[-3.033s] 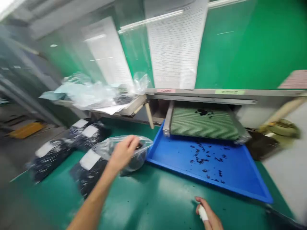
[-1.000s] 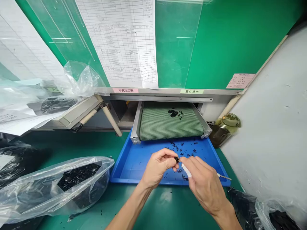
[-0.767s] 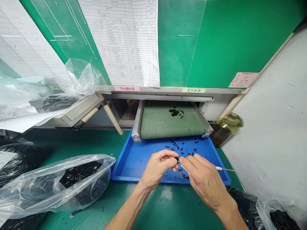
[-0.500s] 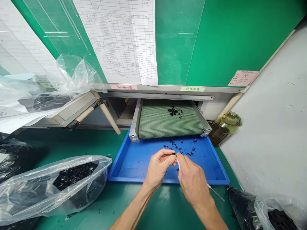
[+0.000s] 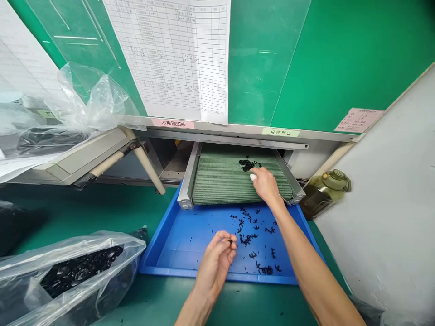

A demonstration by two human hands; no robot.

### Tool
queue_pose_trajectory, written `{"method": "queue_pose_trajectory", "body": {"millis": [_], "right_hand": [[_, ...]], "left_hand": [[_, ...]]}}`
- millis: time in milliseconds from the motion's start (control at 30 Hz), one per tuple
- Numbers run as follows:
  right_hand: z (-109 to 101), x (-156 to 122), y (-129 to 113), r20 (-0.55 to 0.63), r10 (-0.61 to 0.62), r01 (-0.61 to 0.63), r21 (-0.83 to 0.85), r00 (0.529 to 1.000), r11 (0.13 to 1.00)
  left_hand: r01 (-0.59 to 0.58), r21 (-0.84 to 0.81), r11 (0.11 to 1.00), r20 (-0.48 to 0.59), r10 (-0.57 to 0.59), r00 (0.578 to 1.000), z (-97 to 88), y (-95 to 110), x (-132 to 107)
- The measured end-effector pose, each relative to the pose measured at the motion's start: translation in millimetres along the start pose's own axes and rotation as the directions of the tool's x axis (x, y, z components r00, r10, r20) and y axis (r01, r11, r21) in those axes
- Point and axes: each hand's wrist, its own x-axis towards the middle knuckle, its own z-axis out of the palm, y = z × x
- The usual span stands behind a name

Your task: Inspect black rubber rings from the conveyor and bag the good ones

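My left hand (image 5: 215,260) is over the blue tray (image 5: 170,253), thumb and fingers pinching a small black part (image 5: 230,242). Farther off, my right hand (image 5: 267,183) reaches over the green mesh conveyor belt (image 5: 217,181). Its fingers curl around a thin tool with a white end (image 5: 253,177); most of the tool is hidden in the hand. The right index fingertip is at a small pile of black ring-like parts (image 5: 246,164) on the belt. Scattered black scraps (image 5: 248,238) lie in the tray below.
A clear bag of black parts (image 5: 81,271) lies at the left on the green table (image 5: 163,299). A greenish jug (image 5: 326,194) stands right of the conveyor. A grey shelf with pale legs (image 5: 146,165) juts in at left. A green panel (image 5: 265,68) rises behind.
My hands, earlier together at a black part over the tray, have separated. The right moved forward to the pile on the belt, carrying the tool; the left came slightly nearer. The view shifted.
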Motion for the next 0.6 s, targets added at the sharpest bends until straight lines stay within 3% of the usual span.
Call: {"method": "queue_pose_trajectory", "body": {"millis": [133, 300, 467, 600], "right_hand": [[13, 39, -2, 0.062, -0.032, 0.036, -0.056, 0.998, 0.998], [14, 52, 1, 0.135, -0.107, 0.122, -0.108, 0.985, 0.987], [-1, 37, 0, 0.098, -0.172, 0.185, -0.14, 0.98, 0.973], [-11, -4, -14, 0.019, -0.277, 0.277, -0.054, 0.961, 0.959]], "left_hand": [[0.074, -0.044, 0.996, -0.034, -0.075, 0.997, -13.7, -5, -4], [0.093, -0.062, 0.994, -0.056, -0.097, 0.994, -23.4, -3, -5], [0.035, -0.009, 0.999, -0.027, -0.035, 0.999, -18.9, 7, -2], [-0.167, 0.158, 0.973, 0.034, 0.163, 0.986, -0.4, 24, 15]]}}
